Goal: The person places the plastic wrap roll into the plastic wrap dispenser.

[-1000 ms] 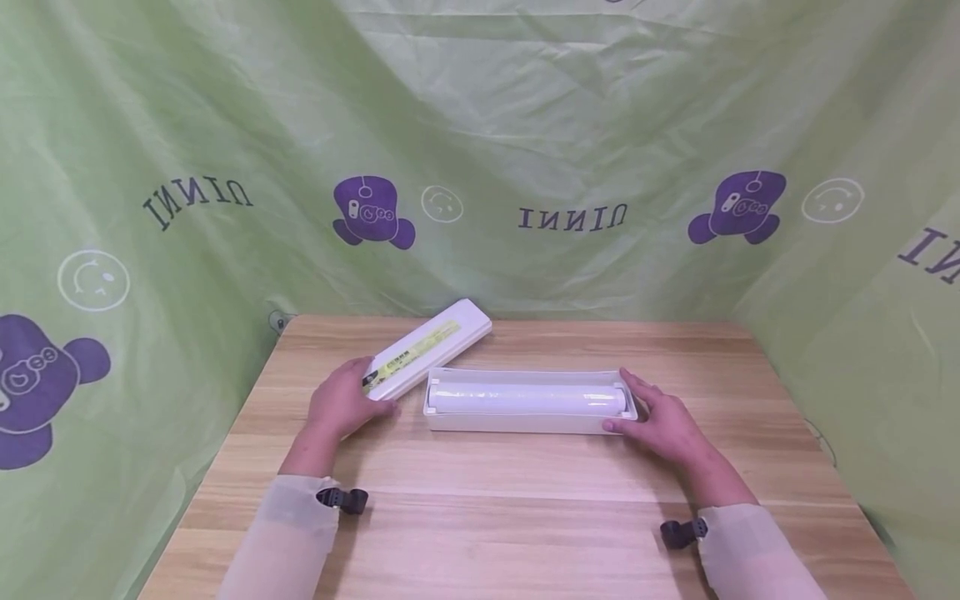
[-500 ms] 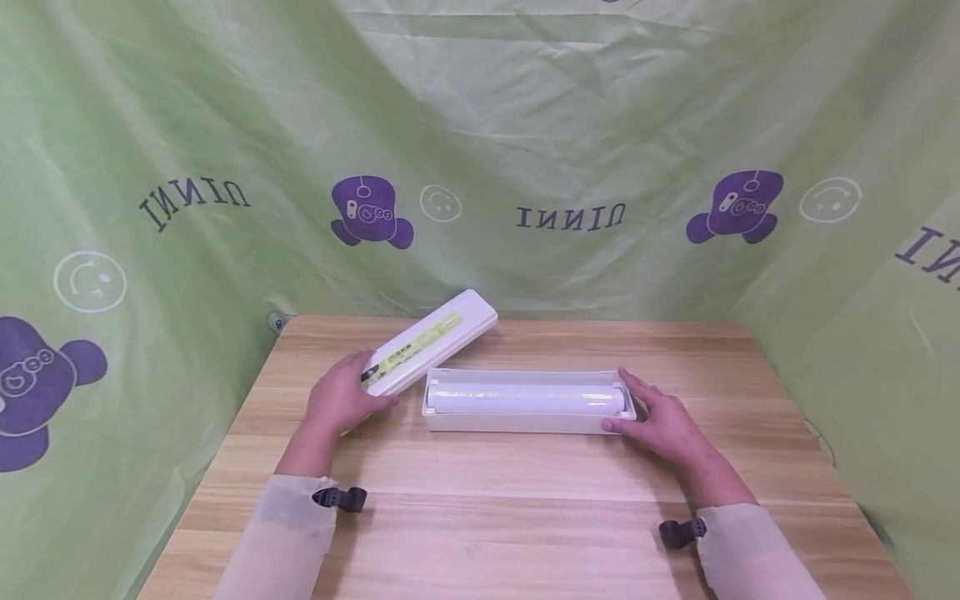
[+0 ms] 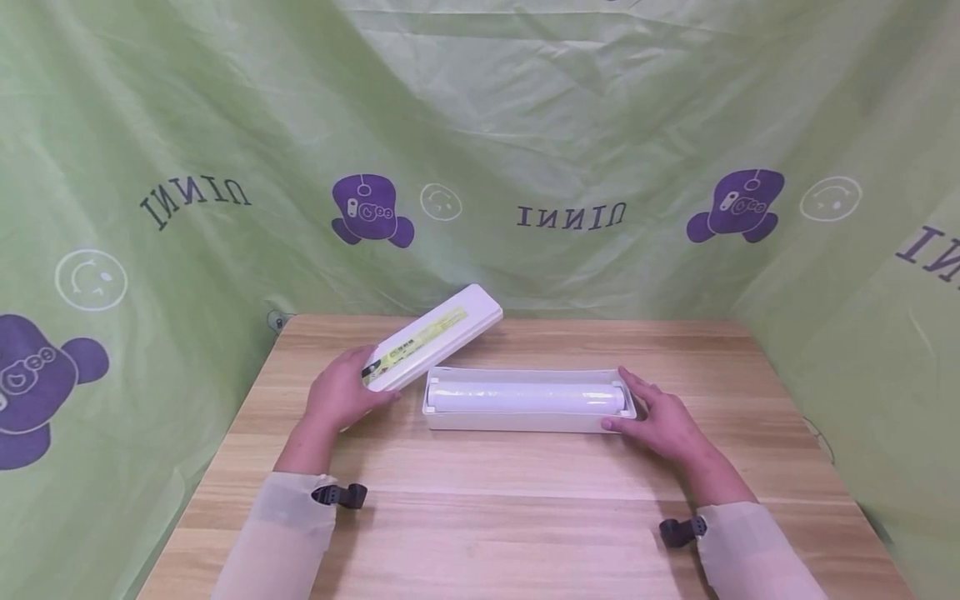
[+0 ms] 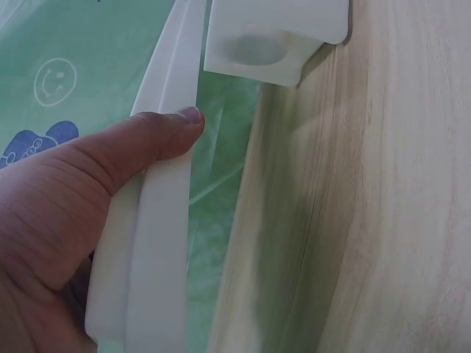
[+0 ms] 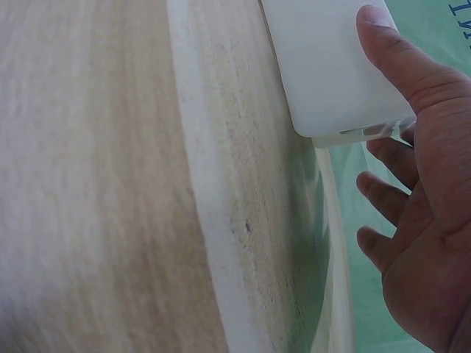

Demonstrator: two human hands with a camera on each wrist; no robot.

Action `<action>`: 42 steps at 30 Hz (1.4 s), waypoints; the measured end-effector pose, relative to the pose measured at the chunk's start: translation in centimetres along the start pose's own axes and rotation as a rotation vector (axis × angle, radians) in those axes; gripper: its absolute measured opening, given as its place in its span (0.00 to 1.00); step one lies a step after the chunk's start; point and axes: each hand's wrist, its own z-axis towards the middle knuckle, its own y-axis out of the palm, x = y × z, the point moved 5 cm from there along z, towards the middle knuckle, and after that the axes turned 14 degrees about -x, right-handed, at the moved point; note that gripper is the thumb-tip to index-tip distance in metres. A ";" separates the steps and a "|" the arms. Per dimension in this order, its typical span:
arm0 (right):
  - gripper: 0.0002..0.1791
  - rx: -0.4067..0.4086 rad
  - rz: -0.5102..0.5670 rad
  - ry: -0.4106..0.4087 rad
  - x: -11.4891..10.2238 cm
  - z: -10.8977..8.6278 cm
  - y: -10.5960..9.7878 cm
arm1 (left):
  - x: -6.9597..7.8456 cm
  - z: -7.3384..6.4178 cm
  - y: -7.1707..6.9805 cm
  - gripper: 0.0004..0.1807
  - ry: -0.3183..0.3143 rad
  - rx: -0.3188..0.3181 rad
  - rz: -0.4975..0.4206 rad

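Note:
In the head view my left hand (image 3: 341, 392) holds the near-left end of a long white lid (image 3: 453, 329) with a yellow-green label. The lid slants up to the right, its far end behind the box. The left wrist view has my thumb across the edge of this lid (image 4: 163, 243); the other fingers are mostly hidden. A white cling film box (image 3: 510, 423) sits uncovered at mid-table, with a roll of cling film (image 3: 525, 398) lying inside. My right hand (image 3: 663, 425) grips its right end, thumb on the front wall and a finger at the back corner.
The wooden table (image 3: 480, 517) stretches towards me in front of the box. Green curtain (image 3: 480, 125) with purple prints hangs behind and on both sides. A black camera mount (image 3: 341, 497) is strapped at the left sleeve, another camera mount (image 3: 682, 532) at the right.
The lid in my left hand has risen slightly, its far end shifting up and to the right. The box and my right hand have stayed in place.

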 end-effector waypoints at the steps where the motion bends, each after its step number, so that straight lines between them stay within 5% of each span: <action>1: 0.65 0.000 0.000 0.001 0.0 0.0 0.0 | 0.1 0.0 0.0 0.56 0.005 -0.002 0.000; 13: 0.66 -0.017 -0.084 0.004 -0.6 0.1 -0.3 | 1.1 0.0 0.3 0.55 0.039 -0.036 -0.027; 27: 0.66 -0.009 -0.134 -0.083 -1.7 0.1 -0.7 | 2.3 0.1 0.8 0.55 0.094 -0.061 -0.025; 42: 0.66 0.003 -0.146 -0.151 -4.8 0.7 -1.3 | 3.3 -0.2 1.1 0.56 0.133 -0.088 -0.024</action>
